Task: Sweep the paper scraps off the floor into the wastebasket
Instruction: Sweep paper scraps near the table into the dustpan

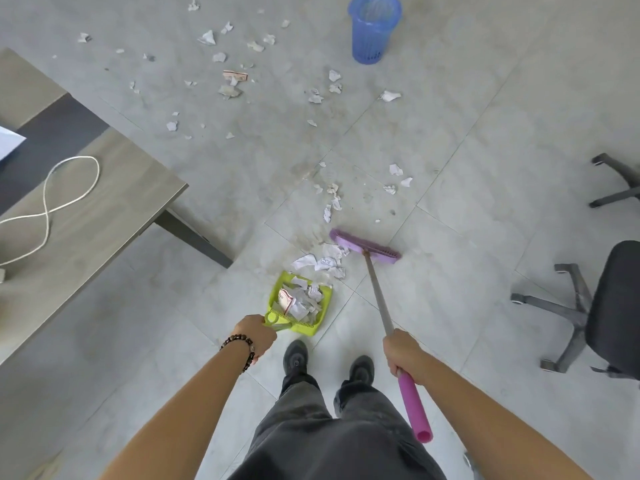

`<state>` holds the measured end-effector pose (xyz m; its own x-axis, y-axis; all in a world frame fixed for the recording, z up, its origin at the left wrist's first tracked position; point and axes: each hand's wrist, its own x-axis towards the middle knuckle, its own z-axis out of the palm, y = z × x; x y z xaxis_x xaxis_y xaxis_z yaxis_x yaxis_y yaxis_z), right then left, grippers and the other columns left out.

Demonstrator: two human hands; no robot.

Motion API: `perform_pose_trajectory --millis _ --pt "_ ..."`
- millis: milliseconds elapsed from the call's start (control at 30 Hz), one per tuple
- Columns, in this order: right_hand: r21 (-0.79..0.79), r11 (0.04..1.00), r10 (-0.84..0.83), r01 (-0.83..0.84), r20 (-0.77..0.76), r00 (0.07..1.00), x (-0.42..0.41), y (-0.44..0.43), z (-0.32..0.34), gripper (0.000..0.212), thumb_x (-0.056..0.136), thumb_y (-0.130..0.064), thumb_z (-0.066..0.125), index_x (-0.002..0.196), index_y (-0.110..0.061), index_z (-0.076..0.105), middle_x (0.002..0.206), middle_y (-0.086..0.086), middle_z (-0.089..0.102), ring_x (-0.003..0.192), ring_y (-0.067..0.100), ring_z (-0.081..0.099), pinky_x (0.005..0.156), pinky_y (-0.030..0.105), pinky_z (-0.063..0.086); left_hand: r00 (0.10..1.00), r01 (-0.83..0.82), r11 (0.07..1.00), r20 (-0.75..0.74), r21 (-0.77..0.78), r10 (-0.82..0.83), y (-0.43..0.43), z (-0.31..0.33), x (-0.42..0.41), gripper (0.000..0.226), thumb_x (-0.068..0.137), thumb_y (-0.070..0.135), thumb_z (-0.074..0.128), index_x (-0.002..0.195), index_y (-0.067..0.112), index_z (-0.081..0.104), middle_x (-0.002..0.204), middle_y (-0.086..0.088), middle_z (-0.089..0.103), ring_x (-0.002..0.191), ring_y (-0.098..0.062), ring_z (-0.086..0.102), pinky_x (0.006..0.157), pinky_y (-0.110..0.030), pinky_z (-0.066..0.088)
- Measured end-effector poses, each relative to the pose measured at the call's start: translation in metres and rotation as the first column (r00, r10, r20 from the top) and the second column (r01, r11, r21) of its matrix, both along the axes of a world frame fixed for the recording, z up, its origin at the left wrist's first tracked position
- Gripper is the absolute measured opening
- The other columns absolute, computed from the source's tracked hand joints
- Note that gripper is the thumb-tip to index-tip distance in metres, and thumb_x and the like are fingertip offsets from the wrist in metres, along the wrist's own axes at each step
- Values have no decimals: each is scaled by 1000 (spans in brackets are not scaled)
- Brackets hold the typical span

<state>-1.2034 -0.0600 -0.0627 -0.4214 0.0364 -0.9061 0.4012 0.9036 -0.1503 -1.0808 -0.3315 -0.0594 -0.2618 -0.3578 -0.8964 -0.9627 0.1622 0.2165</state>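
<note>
My left hand (255, 335) grips the handle of a lime green dustpan (277, 295) resting on the floor, holding several crumpled paper scraps. My right hand (403, 351) holds the shaft of a broom whose purple head (363, 245) sits on the floor just beyond the pan. A small heap of scraps (323, 261) lies between broom head and pan mouth. More scraps (332, 199) trail farther out, and many others (228, 88) are scattered across the far floor. The blue wastebasket (372, 32) stands upright at the far end.
A wooden desk (86, 216) with a white cable (48, 202) fills the left side, its dark leg (197, 237) reaching the floor. Two office chair bases (568, 317) (620, 181) stand on the right. My shoes (296, 355) are just behind the dustpan.
</note>
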Motion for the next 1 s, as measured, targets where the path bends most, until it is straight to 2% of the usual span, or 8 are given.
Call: perform_pose_trajectory --millis 133,233,300,367,533,767,867,1000 --pt "-63 991 123 -119 78 989 -1 2 28 15 87 3 41 80 -9 47 65 7 46 46 16 45 38 21 35 998 18 997 -56 -72 -22 7 0 -5 6 85 11 51 80 10 55 61 -4 46 48 -20 40 45 -18 32" --pt "-112 981 175 -161 131 976 -9 10 44 30 98 -9 39 70 -19 37 63 4 39 42 12 41 35 20 33 997 46 996 -61 -74 -50 12 3 -12 6 83 9 48 81 8 53 64 -5 47 47 -21 40 45 -18 33" --pt "-129 991 -10 43 246 969 -21 19 54 25 95 -10 40 72 -17 37 56 3 35 29 10 32 31 19 27 996 61 994 -56 -93 -66 14 3 -14 8 82 8 47 84 6 54 66 -6 48 49 -20 41 45 -18 33" --pt "-100 954 -227 282 373 900 -31 25 72 23 95 -12 43 74 -20 36 52 -2 31 31 5 25 29 14 21 994 85 990 -57 -116 -92 14 5 -13 9 83 11 48 85 6 55 68 -6 50 50 -20 43 45 -19 34" --pt "-181 900 -308 395 376 874 -47 14 105 18 99 -19 47 81 -21 43 53 -5 35 34 1 27 28 11 21 995 69 990 -69 -123 -78 -1 9 -6 18 87 21 49 75 7 54 60 -6 48 48 -22 42 47 -20 34" --pt "-257 966 39 -12 99 994 -47 -55 78 18 93 -9 44 76 -15 44 57 4 39 37 11 31 36 15 25 991 -132 990 8 -58 132 -23 5 36 8 78 6 44 71 9 44 53 -7 37 40 -22 30 43 -18 26" --pt "-208 931 292 -300 -73 954 -44 -85 53 3 84 -8 47 84 -10 50 57 13 52 39 22 46 42 24 37 962 -270 961 9 -61 271 -32 3 60 20 85 9 48 66 11 41 51 -5 34 39 -22 28 42 -21 25" --pt "-121 850 497 -512 -140 857 -31 -111 25 16 81 -11 42 94 -10 51 62 14 62 45 26 55 49 25 43 920 -391 920 42 -2 391 -39 3 86 18 87 11 45 69 13 42 56 -2 28 42 -19 19 44 -20 19"
